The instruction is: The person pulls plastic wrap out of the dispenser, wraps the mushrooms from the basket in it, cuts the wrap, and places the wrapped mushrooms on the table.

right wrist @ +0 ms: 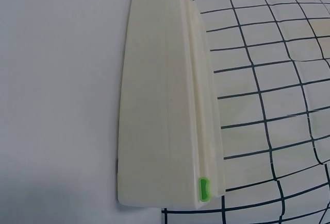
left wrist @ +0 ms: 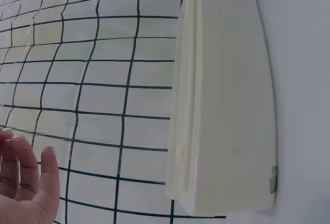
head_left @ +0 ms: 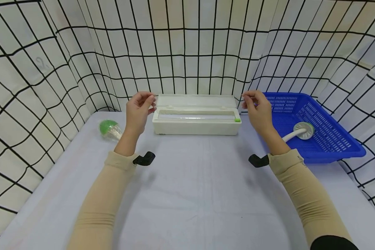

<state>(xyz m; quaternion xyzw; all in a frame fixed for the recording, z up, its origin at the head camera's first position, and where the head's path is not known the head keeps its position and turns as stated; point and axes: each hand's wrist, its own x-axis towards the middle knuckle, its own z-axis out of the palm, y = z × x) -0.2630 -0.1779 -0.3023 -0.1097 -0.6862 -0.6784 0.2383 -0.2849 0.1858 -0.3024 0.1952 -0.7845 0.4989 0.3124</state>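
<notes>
The fingertips of the left hand (head_left: 139, 111) are drawn together in a pinch just above the left end of the cling-film dispenser (head_left: 196, 119); the left wrist view shows a faint clear sheet in front of the fingers (left wrist: 49, 175), so they seem to hold film, though it is hard to make out. The right hand (head_left: 258, 110) pinches the same way over the right end, and what it grips cannot be told.

The dispenser is a long cream-white plastic box lying crosswise at the far middle of the table (head_left: 187, 194), between the two hands. Its lid stands open toward the back, a roll shows inside, and a small green slider (head_left: 237, 120) sits at its right end.

The table is covered in a pale lilac-grey cloth. A green-topped object (head_left: 109, 129) lies left of the box. A blue basket (head_left: 337, 146) at the right holds a white-handled brush (head_left: 300, 132). White sheets with a black grid (head_left: 187, 52) wall in the table.
</notes>
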